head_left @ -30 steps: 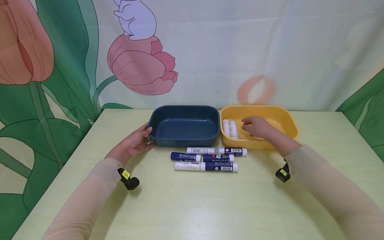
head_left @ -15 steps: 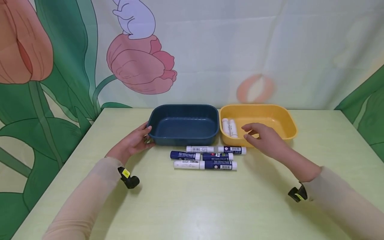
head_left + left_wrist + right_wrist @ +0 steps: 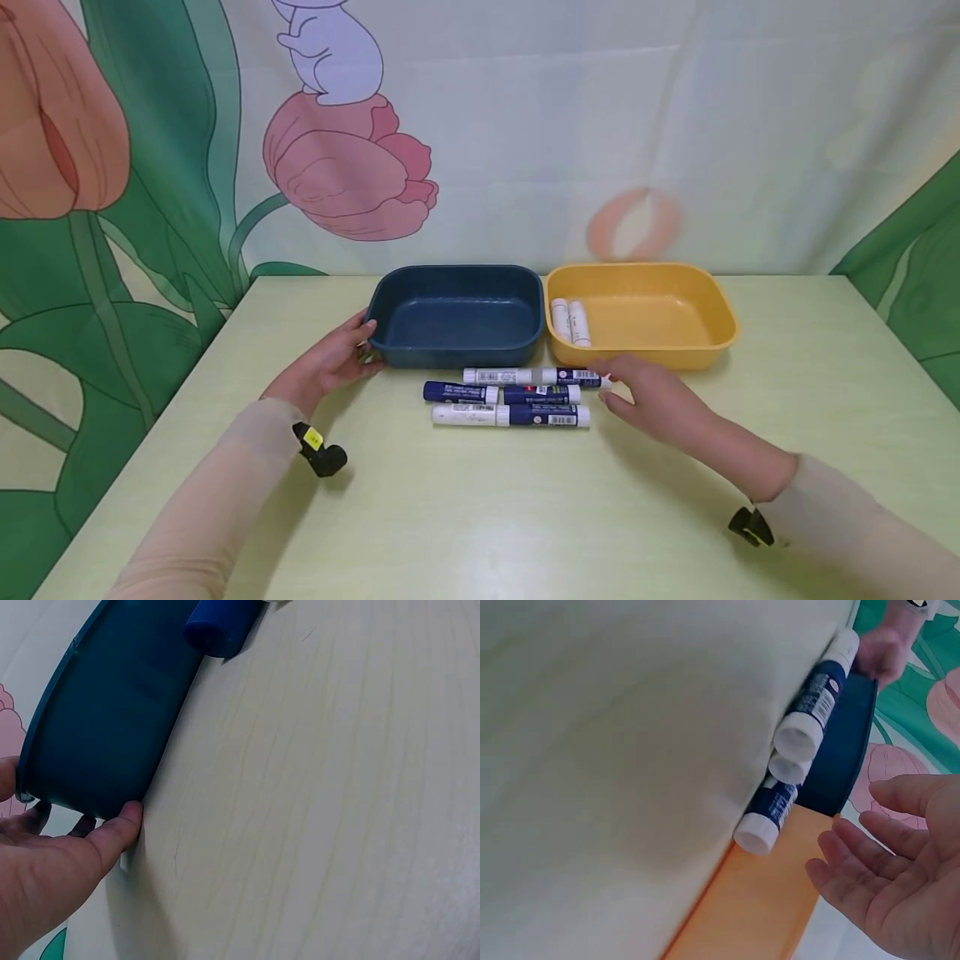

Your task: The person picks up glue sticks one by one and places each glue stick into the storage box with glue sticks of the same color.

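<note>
We see left hand (image 3: 327, 364) gripping smooth, round-cornered blue tub (image 3: 456, 357); right hand (image 3: 660, 402), thumb and fingers parted, beside cylindrical markers (image 3: 542, 396) on faintly grained table (image 3: 480, 517), near yellow tub (image 3: 645, 358).

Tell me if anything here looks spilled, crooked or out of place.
Nothing stands out. The blue tray and yellow tray stand side by side, two white markers lie together in the yellow one's left end, and six markers lie in three rough rows just in front. I see no spill or damage.
</note>
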`<control>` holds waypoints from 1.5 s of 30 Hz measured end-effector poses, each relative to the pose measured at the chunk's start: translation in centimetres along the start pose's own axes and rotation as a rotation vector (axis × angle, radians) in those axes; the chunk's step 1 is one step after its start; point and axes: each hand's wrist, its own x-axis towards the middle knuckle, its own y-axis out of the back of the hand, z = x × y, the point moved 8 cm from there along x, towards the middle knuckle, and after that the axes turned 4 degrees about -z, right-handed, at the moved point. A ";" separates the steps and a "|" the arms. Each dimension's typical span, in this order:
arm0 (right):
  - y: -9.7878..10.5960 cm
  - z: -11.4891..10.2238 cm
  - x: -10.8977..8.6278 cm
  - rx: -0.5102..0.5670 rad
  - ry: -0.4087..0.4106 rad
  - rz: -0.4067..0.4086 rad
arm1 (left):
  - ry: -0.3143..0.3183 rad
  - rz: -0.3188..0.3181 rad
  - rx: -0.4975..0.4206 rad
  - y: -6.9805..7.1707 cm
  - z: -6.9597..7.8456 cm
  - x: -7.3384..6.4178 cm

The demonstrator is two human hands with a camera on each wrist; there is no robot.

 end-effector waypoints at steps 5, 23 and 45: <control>-1.1 -0.8 -0.1 -0.038 0.020 -0.066 | 0.000 0.006 -0.006 0.2 0.1 -0.2; -3.9 -4.7 1.4 -0.345 0.132 -0.146 | -0.005 0.004 -0.004 0.4 0.3 -0.4; -6.4 -5.0 3.5 -0.383 0.032 -0.218 | 0.002 -0.008 -0.005 -0.1 0.0 -0.2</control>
